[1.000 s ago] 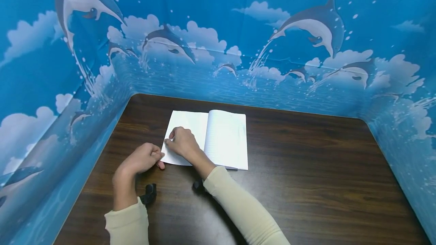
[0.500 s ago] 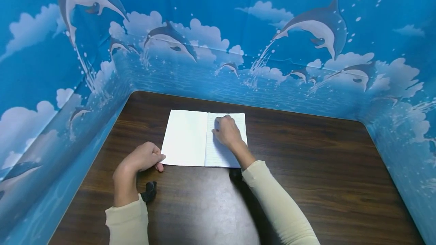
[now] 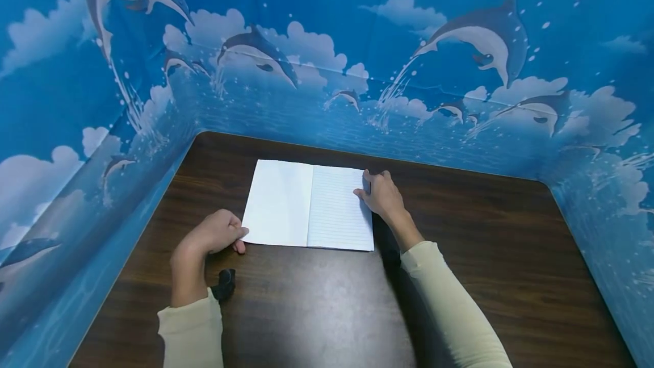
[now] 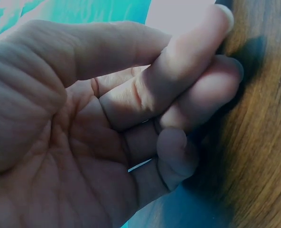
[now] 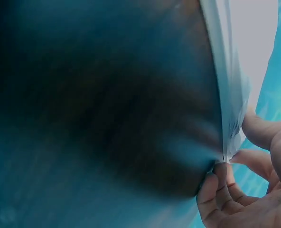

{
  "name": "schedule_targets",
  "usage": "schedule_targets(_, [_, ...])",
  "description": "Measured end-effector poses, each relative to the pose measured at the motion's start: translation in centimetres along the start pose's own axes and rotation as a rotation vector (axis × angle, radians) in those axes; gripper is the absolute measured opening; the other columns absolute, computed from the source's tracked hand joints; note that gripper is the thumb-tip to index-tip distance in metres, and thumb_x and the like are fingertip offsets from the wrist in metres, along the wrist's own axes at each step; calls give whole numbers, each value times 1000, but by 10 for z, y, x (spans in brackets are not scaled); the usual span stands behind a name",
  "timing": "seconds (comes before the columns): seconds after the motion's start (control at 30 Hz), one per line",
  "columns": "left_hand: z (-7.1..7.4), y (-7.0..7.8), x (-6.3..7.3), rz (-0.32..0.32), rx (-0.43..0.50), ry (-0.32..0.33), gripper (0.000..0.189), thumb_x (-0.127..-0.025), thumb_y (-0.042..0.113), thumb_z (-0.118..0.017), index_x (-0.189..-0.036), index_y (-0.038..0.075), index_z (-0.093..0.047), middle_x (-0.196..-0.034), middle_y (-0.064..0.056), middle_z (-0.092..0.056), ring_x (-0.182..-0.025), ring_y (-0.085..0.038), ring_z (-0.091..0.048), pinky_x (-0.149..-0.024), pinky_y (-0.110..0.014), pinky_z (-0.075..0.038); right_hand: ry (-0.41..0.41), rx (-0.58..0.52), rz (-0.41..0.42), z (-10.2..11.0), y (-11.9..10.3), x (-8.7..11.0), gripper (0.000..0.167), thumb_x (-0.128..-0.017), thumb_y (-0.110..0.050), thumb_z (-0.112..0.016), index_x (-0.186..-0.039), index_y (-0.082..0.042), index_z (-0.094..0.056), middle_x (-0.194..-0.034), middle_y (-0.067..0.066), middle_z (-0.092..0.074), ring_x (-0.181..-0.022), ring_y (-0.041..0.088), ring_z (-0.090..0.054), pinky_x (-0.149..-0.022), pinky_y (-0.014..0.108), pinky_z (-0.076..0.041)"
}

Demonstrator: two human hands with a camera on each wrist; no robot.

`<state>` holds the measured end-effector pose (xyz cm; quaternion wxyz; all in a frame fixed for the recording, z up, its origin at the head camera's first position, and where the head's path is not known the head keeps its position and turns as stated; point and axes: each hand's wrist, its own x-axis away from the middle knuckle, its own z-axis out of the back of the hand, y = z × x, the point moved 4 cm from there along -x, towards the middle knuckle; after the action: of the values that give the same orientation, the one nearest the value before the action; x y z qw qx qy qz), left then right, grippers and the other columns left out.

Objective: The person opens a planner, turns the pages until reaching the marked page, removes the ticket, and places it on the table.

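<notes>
An open notebook point(image 3: 334, 212) lies flat on the table, its left page plain white and its right page ruled with lines. At its lower left corner my left hand point(image 3: 214, 234) pinches the paper, thumb on top and the other fingers curled by the edge. Part of a white page point(image 4: 178, 13) shows behind those fingers in the left wrist view. My right hand point(image 3: 384, 195) is at the upper right edge of the notebook. In the right wrist view, its thumb and fingertips point(image 5: 221, 171) pinch the edge of the pages point(image 5: 226, 71).
The dark wood table point(image 3: 490, 243) extends to the right and in front of the notebook. A blue cloth point(image 3: 306, 107) printed with dolphins and clouds walls in the back and sides. Dark wrist gear point(image 3: 225, 284) sits under the left wrist.
My right hand has moved right, from over the left page across the ruled page to the notebook's right edge. The right page, bulged near the spine before, now lies flat. The left hand stays put.
</notes>
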<state>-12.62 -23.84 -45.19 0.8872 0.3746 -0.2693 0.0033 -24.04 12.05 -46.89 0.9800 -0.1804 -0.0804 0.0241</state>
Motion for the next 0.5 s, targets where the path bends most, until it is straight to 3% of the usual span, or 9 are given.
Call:
schedule_targets(0.2, [0, 1, -1, 15, -3, 3, 35, -109, 14, -58, -76, 4, -66, -74, -3, -76, -65, -18, -49, -65, -35, -38, 4, -16, 1, 1, -2, 1, 58, -103, -34, -75, -155, -19, -55, -149, 25, -57, -110, 32, -65, -89, 49, -58])
schedule_targets(0.33, [0, 1, -1, 26, -6, 6, 35, -109, 14, -58, -77, 4, -67, -74, -4, -76, -67, -19, -50, -66, -35, -39, -28, -37, -25, 1, -3, 1, 57, -103, -35, -75, -155, -25, -55, -117, 19, -71, -86, 25, -60, -68, 39, -50])
schedule_targets(0.43, [-1, 0, -1, 26, -7, 9, 34, -109, 14, -58, -78, 4, -68, -74, -4, -75, -68, -19, -51, -67, -35, -39, -36, -91, -41, 1, -1, 2, 57, -103, -33, -75, -156, -27, -56, -91, 16, -65, -67, 22, -48, -57, 35, -37])
schedule_targets(0.5, [-1, 0, -1, 28, -9, 9, 34, -109, 14, -58, -79, 4, -69, -74, -5, -75, -68, -19, -51, -67, -35, -40, -29, -129, -34, 1, 0, 2, 58, -102, -30, -76, -157, -26, -56, -89, 14, -63, -65, 21, -44, -56, 34, -33])
